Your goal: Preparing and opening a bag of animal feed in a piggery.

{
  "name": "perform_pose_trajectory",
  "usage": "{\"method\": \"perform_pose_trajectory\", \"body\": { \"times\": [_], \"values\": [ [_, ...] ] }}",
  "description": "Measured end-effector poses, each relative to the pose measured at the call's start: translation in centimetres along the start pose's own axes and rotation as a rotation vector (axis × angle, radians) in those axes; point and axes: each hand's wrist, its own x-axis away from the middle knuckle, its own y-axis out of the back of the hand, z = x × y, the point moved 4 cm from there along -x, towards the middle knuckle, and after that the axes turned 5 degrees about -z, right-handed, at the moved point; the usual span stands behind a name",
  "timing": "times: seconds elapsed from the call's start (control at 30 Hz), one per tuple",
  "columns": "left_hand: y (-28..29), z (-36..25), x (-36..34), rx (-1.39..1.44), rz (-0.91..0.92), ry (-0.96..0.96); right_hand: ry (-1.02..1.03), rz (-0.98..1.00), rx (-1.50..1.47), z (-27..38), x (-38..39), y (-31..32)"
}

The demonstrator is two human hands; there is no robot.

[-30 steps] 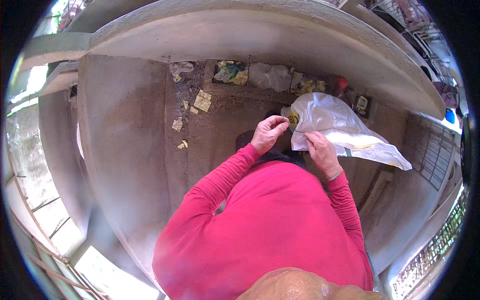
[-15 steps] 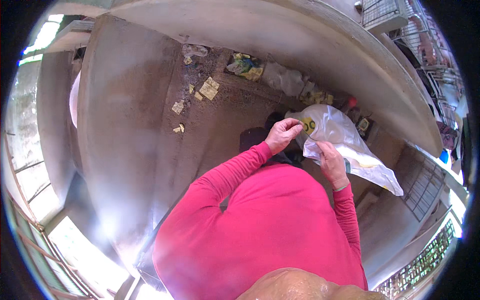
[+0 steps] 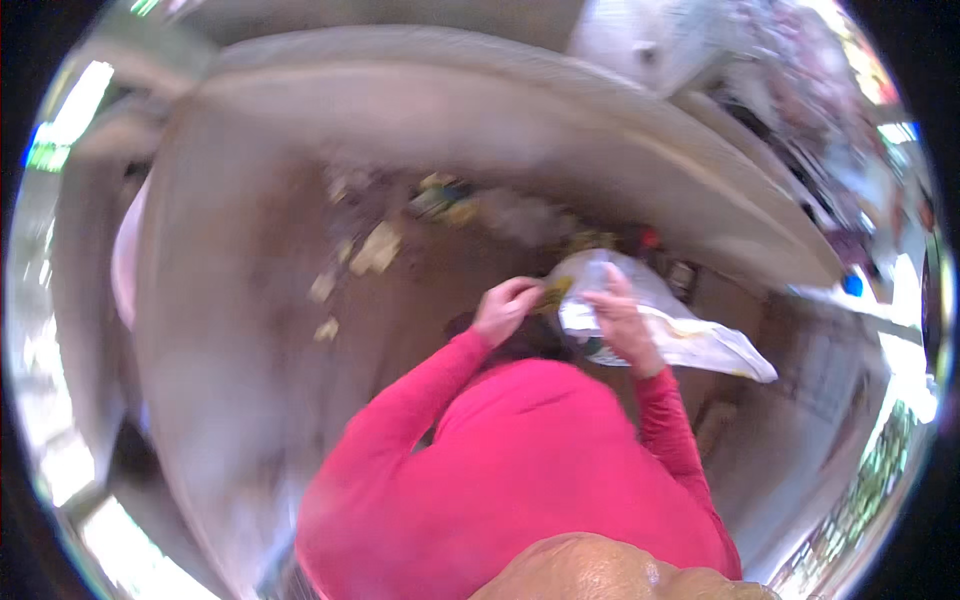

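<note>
A white plastic sack (image 3: 690, 335) with yellow print lies in front of me, its far end reaching to the right. My left hand (image 3: 507, 308) is at the sack's left edge, thumb and fingers pinched together. What sits in that pinch is too blurred to make out. Over the upper part of the sack is my right hand (image 3: 622, 322), its fingers stretched out and apart, the palm side near the white material. No thing shows clearly in it. Motion smears the whole picture.
A low curved concrete wall (image 3: 480, 90) rises beyond the floor. Torn yellowish paper scraps (image 3: 376, 248) and a crumpled blue-yellow wrapper (image 3: 440, 197) lie on the brown ground. A small red thing (image 3: 649, 238) is by the wall. Wire cages stand at upper right.
Both hands and the sack now appear farther left as the view shifts. The right hand has gone from a pinch to outstretched fingers; the thin strand between the hands no longer shows.
</note>
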Motion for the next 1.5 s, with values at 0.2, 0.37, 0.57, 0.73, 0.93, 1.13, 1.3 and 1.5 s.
{"method": "perform_pose_trajectory", "body": {
  "times": [0.2,0.37,0.57,0.73,0.93,1.13,1.3,1.5],
  "values": [
    [-0.1,-2.8,-0.4,0.128,0.011,0.058,-0.091,-0.162,-0.078,0.0,2.1,1.8],
    [-0.7,-3.3,-2.4,0.081,0.062,-0.005,-0.226,-0.360,-0.052,0.5,5.2,5.2],
    [-4.0,-5.6,-3.6,0.056,0.142,-0.074,-0.313,-0.431,-0.004,-0.5,10.7,7.1],
    [-7.3,-5.2,-4.7,0.014,0.203,-0.096,-0.371,-0.475,0.029,-2.2,15.5,5.8],
    [-10.7,-4.8,-4.7,-0.027,0.232,-0.111,-0.497,-0.410,0.013,-3.7,18.7,3.7],
    [-12.3,-5.1,-5.1,-0.077,0.259,-0.125,-0.499,-0.393,-0.011,-4.4,18.7,4.5],
    [-11.9,-5.2,-5.0,-0.093,0.251,-0.098,-0.446,-0.362,0.025,-4.6,17.4,4.7],
    [-11.5,-5.4,-4.2,-0.042,0.260,-0.126,-0.402,-0.301,0.003,-4.4,16.1,4.2]
  ]
}}
